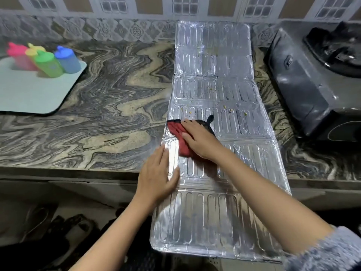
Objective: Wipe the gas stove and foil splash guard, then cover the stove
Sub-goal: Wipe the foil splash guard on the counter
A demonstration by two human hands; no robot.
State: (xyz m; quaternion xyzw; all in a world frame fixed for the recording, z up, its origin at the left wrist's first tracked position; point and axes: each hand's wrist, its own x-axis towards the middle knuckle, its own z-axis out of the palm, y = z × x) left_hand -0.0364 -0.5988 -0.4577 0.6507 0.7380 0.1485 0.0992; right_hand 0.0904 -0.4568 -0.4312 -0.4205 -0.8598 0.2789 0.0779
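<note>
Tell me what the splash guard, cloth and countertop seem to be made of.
Splash guard: likely thin aluminium foil, mirror-bright, with embossed ribs and fold creases. Cloth: soft fabric, red with dark edging, matte and wrinkled. Countertop: polished stone, perhaps marble or granite, or an imitation; swirling grey-tan veins, slight sheen.

Splash guard (218, 90): shiny embossed foil w/ ribbed panels, some specks. Cloth (178, 133): red fabric, matt, black edge. Surface (109, 106): polished stone, wavy veins. Stove (304, 79): dark glossy metal. Bottles (48, 61): coloured plastic.
</note>
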